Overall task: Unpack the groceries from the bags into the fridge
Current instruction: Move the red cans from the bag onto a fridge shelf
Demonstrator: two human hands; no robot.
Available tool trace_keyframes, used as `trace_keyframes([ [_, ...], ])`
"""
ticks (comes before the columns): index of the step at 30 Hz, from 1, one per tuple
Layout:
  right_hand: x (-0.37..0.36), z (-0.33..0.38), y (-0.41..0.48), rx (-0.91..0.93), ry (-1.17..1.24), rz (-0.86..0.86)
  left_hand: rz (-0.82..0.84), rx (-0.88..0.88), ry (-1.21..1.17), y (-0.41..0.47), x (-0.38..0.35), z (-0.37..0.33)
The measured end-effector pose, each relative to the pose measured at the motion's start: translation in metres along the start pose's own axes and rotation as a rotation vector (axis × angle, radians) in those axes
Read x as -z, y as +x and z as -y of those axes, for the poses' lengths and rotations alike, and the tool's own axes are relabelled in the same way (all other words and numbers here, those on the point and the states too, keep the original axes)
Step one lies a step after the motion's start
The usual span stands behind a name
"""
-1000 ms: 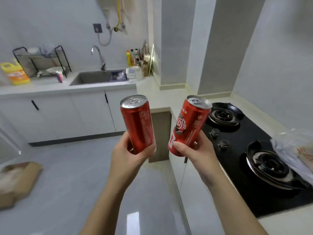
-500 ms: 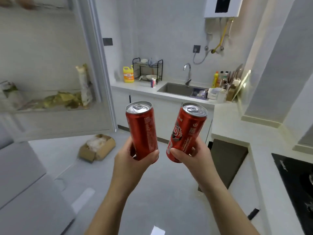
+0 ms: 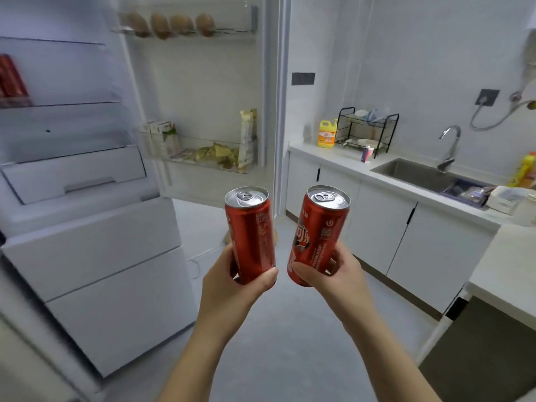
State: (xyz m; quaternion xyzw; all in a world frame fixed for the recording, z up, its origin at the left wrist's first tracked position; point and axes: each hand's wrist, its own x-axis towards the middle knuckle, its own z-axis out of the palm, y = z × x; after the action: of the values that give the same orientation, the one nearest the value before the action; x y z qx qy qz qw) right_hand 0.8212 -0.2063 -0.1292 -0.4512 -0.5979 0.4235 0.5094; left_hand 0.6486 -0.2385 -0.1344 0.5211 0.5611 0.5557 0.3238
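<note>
two red cans held up before the open fridge

i see a grey floor [image 3: 275, 329] and a white kitchen; the bench [image 3: 342, 158] runs along the right wall, carrying a sink [image 3: 420, 175], a black dish rack [image 3: 368, 132] and a yellow bottle [image 3: 327, 134]. the fridge [image 3: 87, 227] stands open on the left, its door [image 3: 203, 82] swung to the far side. the upper door bin [image 3: 185, 31] holds a row of brown rounded items i cannot identify; the lower door bin [image 3: 203, 159] holds cartons and packets. a shelf can [image 3: 11, 76], also red, sits inside at the far left edge. my left hand [image 3: 232, 282] is wrapped round the base of the left can [image 3: 251, 236], my right hand [image 3: 339, 280] round the right can [image 3: 319, 236], which tilts slightly. the two held cans are side by side, not touching, near me and outside the fridge.
</note>
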Motion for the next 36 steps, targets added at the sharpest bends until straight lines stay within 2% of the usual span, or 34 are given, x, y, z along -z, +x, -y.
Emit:
trace_keyframes([
  [17,-0.021,-0.004,0.016,0.092,0.026,0.215,-0.23,0.08,0.046,-0.028,0.018,0.001],
  [27,-0.082,0.018,0.012,0.149,0.069,0.377,-0.392,0.073,0.059,-0.045,0.076,-0.002],
  [36,-0.161,0.056,-0.011,0.216,0.114,0.497,-0.572,0.044,0.143,-0.076,0.159,-0.016],
])
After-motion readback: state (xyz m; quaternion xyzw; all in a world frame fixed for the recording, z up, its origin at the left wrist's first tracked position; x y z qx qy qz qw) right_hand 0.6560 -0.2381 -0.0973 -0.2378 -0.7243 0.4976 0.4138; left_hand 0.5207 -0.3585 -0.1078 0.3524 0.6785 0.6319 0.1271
